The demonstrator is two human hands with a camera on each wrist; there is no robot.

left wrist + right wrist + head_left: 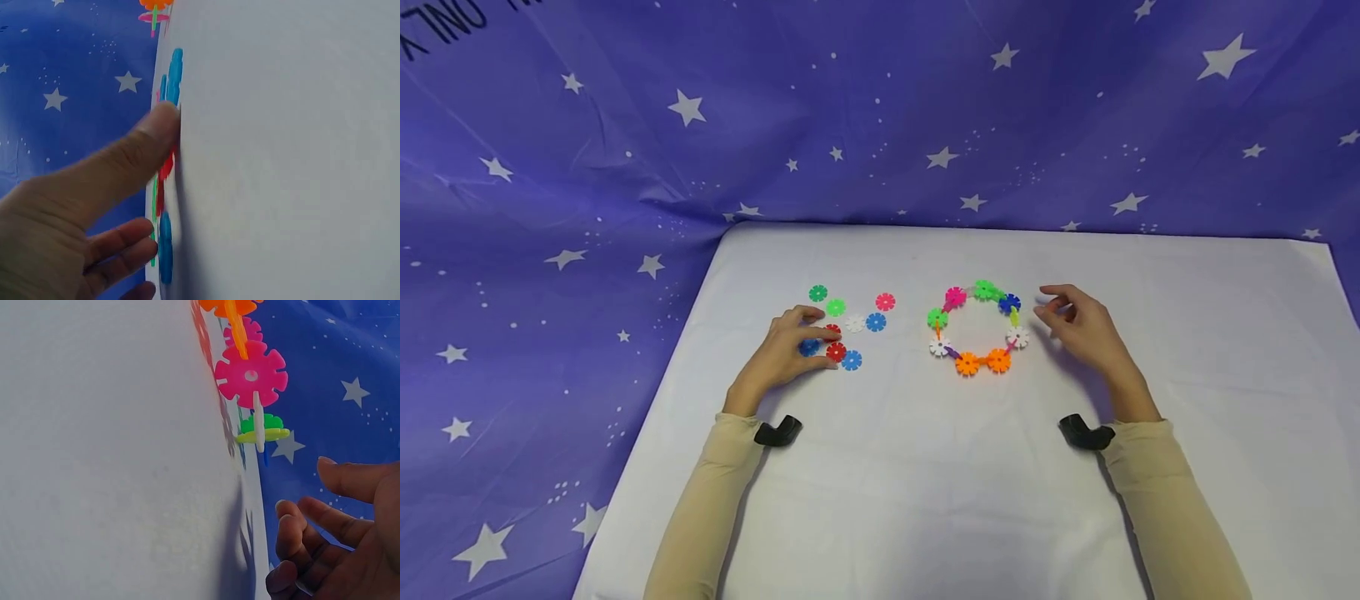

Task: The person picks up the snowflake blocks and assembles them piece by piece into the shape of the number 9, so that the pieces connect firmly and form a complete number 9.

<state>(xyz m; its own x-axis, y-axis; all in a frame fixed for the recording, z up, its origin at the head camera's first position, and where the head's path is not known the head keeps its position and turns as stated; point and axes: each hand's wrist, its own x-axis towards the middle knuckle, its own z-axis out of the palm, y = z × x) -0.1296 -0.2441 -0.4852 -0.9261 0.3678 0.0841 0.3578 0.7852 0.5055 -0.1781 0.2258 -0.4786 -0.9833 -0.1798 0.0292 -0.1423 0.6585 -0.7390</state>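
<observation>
My left hand (786,346) is over a loose group of flat, notched plastic snowflake discs, with thumb and fingers spread apart around a red disc (837,352). In the left wrist view the thumb (134,150) overlaps the discs; whether it touches one I cannot tell. A blue disc (852,360) lies by the thumb tip. To the right, a ring of interlocked snowflake discs (998,361) lies on the table, linked by discs standing on edge. My right hand (1082,325) is held just right of this ring, fingers loosely bent and holding nothing; the pink ring disc (251,375) shows beyond it.
Other loose discs lie by the left hand: green (817,293), light green (836,307), pink (885,302), white (855,323) and blue (876,322). A white cloth covers the table (925,483). A purple star-printed curtain (880,108) hangs behind and at left.
</observation>
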